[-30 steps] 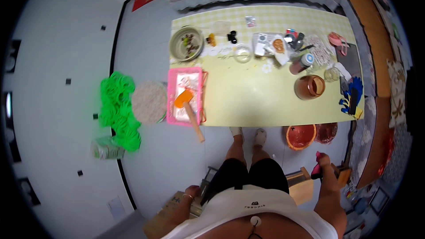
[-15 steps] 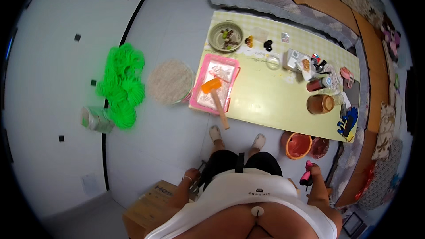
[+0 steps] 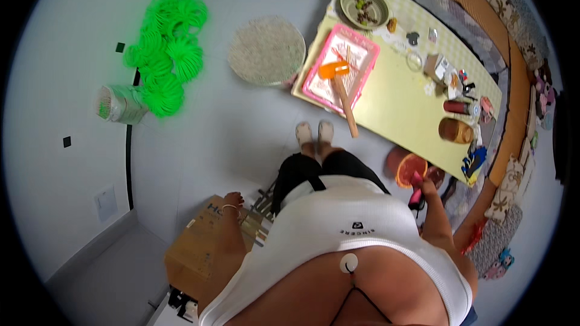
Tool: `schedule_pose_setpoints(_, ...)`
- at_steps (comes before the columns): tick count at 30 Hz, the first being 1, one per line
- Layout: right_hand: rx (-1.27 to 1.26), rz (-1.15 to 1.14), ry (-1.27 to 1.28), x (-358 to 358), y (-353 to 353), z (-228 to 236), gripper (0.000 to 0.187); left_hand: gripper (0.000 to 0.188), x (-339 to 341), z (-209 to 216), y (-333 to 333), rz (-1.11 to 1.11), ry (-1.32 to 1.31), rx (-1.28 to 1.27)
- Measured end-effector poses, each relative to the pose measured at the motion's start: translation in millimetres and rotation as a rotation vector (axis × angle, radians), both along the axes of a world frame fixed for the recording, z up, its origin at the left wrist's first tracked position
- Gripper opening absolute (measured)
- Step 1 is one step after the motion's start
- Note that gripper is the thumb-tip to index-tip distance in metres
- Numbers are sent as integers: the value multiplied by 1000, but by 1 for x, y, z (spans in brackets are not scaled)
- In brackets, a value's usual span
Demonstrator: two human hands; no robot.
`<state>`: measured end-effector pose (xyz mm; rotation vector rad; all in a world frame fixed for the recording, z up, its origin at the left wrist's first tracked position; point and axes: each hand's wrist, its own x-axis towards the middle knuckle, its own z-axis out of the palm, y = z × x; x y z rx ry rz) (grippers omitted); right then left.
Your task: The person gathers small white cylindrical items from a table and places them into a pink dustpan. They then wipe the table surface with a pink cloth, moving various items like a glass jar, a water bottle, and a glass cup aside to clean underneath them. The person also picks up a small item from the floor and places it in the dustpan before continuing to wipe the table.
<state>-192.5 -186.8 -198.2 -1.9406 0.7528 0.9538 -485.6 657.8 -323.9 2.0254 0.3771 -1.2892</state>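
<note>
My right hand (image 3: 430, 186) grips a pink tool with a black end (image 3: 416, 191), whose exact kind I cannot make out. It is held over the edge of an orange-rimmed bucket with a red inside (image 3: 412, 171), by the table's near right corner. On the other side, my left hand (image 3: 233, 199) hangs above a cardboard box (image 3: 196, 238), its fingers loosely apart and nothing seen in them. A metal frame (image 3: 261, 202) stands just right of that hand.
On the table (image 3: 399, 102), an orange-headed mallet (image 3: 344, 99) lies across a pink tray (image 3: 370, 67). A colander (image 3: 380, 18), jars and blue gloves (image 3: 474, 160) share the tabletop. Left on the floor are a round container of pale material (image 3: 266, 51), green cord bundles (image 3: 163, 54) and a clear tub (image 3: 121, 104).
My view has turned and shifted, and my feet have come closer together. The right hand has carried the pink tool up to the bucket. My left hand has moved off the metal frame.
</note>
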Motion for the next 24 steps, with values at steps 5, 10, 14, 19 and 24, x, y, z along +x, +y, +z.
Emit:
schedule_pose_setpoints(5, -158, 152, 50, 29, -33, -22, 33, 6, 27, 23, -77, -918, -348, 229)
schedule_pose_setpoints(10, 70, -4, -38, 81, 67, -26, 32, 4, -48, 49, -84, -656, -273, 133)
schedule_pose_setpoints(14, 24, -66, -80, 74, 56, -13, 36, 8, -30, 42, -58, -243, -293, 59)
schedule_pose_setpoints(19, -204, -122, 80, 43, 85, 27, 47, 12, -11, 45, 19, -212, -136, 147)
schedule_pose_setpoints(24, -288, -519, 10, -69, 125, 46, 36, 18, 35, 33, 147, -334, -119, 182)
